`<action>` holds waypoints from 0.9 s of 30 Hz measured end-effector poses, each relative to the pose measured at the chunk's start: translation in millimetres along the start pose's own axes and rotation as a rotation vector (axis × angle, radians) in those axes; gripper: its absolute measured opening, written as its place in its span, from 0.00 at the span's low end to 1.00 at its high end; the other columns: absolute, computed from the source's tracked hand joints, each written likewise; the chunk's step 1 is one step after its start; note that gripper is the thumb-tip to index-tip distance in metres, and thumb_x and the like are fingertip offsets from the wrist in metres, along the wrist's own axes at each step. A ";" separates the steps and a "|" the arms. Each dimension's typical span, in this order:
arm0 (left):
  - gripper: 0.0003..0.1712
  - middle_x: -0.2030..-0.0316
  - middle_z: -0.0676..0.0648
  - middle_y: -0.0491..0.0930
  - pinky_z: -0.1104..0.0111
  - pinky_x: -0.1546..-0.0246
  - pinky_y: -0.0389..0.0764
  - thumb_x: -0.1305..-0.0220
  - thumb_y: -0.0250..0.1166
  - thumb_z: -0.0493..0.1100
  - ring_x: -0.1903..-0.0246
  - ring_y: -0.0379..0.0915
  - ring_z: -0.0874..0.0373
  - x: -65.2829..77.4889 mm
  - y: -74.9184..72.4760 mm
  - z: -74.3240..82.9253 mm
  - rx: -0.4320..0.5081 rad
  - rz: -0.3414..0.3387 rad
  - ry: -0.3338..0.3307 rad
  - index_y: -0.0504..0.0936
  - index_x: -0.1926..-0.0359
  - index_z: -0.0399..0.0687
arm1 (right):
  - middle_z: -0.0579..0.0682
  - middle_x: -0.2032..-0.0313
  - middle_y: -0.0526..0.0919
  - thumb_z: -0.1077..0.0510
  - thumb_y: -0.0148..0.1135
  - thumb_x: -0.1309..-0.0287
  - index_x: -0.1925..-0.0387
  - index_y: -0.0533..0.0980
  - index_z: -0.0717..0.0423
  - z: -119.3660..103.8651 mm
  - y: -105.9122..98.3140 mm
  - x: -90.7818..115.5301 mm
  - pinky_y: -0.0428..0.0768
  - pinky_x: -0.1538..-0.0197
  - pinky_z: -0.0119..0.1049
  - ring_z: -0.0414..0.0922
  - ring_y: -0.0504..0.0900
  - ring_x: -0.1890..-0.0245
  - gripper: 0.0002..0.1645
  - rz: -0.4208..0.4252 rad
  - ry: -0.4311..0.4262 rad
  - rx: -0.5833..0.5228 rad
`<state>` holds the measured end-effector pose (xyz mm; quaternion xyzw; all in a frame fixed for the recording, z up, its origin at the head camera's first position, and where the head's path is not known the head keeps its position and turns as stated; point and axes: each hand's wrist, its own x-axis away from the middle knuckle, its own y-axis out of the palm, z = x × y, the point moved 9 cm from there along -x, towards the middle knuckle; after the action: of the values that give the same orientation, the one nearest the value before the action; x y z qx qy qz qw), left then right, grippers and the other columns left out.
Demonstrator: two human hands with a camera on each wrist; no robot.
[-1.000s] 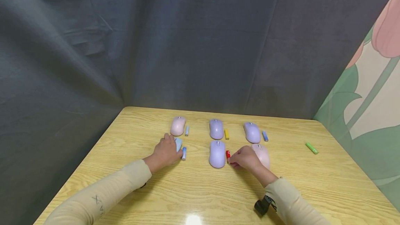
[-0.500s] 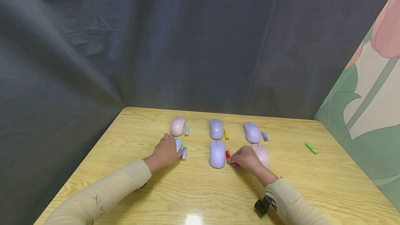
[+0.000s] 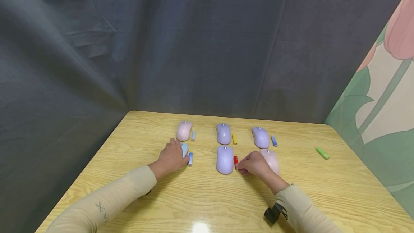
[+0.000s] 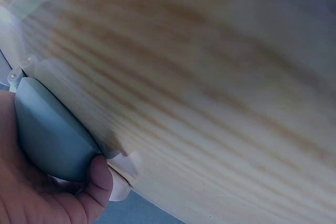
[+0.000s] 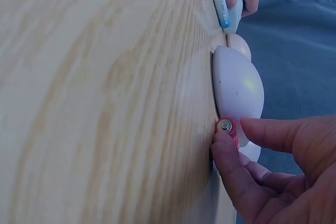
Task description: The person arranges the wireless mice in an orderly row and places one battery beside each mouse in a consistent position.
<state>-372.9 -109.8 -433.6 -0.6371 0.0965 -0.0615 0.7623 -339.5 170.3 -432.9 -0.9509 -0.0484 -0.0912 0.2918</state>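
Note:
My left hand [image 3: 171,156] curls over a light blue computer mouse [image 3: 185,149] on the table's left side; its thumb lies along the edge of the blue mouse [image 4: 52,129] in the left wrist view. Right beside that thumb lies a blue battery [image 3: 190,159]. Between thumb and finger, my right hand [image 3: 255,164] pinches a red battery [image 5: 227,126] lying on the table. Just left of the red battery is a front purple mouse [image 3: 224,160]. A pink mouse [image 3: 270,159] is partly hidden behind the right hand.
Along the back stand a pink mouse [image 3: 184,131] with a pale blue battery [image 3: 193,135], a purple mouse [image 3: 223,133] with a yellow battery [image 3: 234,139], and another purple mouse [image 3: 260,137] with a blue battery [image 3: 274,140]. A green battery [image 3: 322,153] lies far right. A dark curtain [image 3: 207,46] hangs behind.

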 end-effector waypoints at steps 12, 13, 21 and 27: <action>0.35 0.68 0.38 0.63 0.62 0.76 0.76 0.40 0.59 0.55 0.72 0.66 0.51 2.1 -2.5 0.4 0.014 -0.002 -0.006 0.68 0.54 0.21 | 0.57 0.76 0.83 0.66 0.65 0.45 0.70 0.81 0.73 -11.6 -19.7 7.9 0.83 0.65 0.41 0.48 0.83 0.73 0.09 -0.002 -0.051 -0.059; 0.35 0.68 0.38 0.63 0.62 0.76 0.76 0.40 0.59 0.55 0.72 0.66 0.51 2.1 -2.7 0.3 0.015 -0.002 -0.007 0.68 0.54 0.21 | 0.57 0.75 0.83 0.66 0.66 0.45 0.69 0.80 0.73 -12.2 -22.9 8.5 0.83 0.64 0.42 0.49 0.83 0.72 0.09 -0.005 -0.048 -0.075; 0.35 0.67 0.38 0.63 0.62 0.77 0.76 0.39 0.59 0.55 0.72 0.66 0.52 1.9 -2.1 1.1 0.006 -0.007 -0.006 0.69 0.54 0.21 | 0.54 0.70 0.83 0.60 0.67 0.43 0.61 0.79 0.72 -11.0 -59.3 8.8 0.83 0.60 0.43 0.48 0.83 0.68 0.16 0.005 -0.023 -0.024; 0.35 0.67 0.37 0.63 0.61 0.76 0.76 0.39 0.59 0.55 0.72 0.66 0.51 2.2 -2.2 1.5 0.011 -0.009 -0.005 0.68 0.54 0.21 | 0.57 0.66 0.84 0.60 0.64 0.40 0.55 0.75 0.77 -6.5 -89.0 10.2 0.82 0.59 0.41 0.49 0.84 0.65 0.22 -0.003 -0.037 -0.054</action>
<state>-370.4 -109.2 -431.4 -0.6334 0.0912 -0.0638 0.7658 -343.4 240.4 -376.9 -0.9598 -0.0526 -0.0753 0.2652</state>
